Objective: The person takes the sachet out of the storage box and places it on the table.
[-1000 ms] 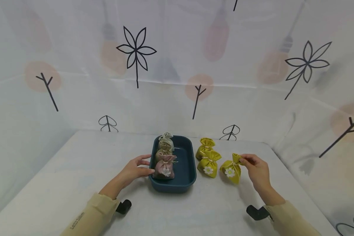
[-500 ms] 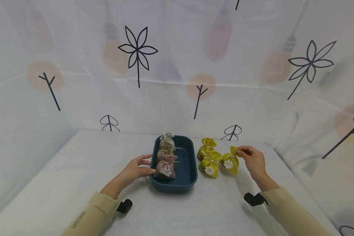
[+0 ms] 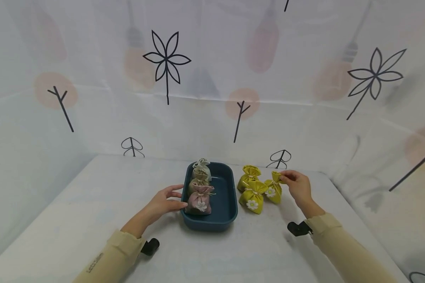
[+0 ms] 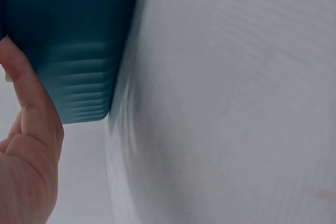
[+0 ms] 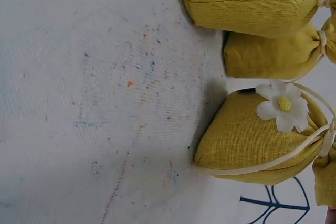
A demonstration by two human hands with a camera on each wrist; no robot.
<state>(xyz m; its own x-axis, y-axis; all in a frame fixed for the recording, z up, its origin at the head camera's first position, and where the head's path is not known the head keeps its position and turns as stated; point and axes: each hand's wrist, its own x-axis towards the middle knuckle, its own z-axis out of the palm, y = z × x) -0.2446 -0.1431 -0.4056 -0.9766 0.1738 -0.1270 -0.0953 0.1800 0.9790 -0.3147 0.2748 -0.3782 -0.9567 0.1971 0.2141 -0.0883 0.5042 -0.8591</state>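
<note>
Pinching a yellow sachet by its gathered top in my right hand, just right of the blue tray; three sachets inside, three yellow outside; my left hand, fingers straight, steadies its rim

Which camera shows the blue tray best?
The head view: the whole tray shows, three pouches inside, left hand at its side. The left wrist view shows only an outer wall; the right wrist view shows none.
</note>
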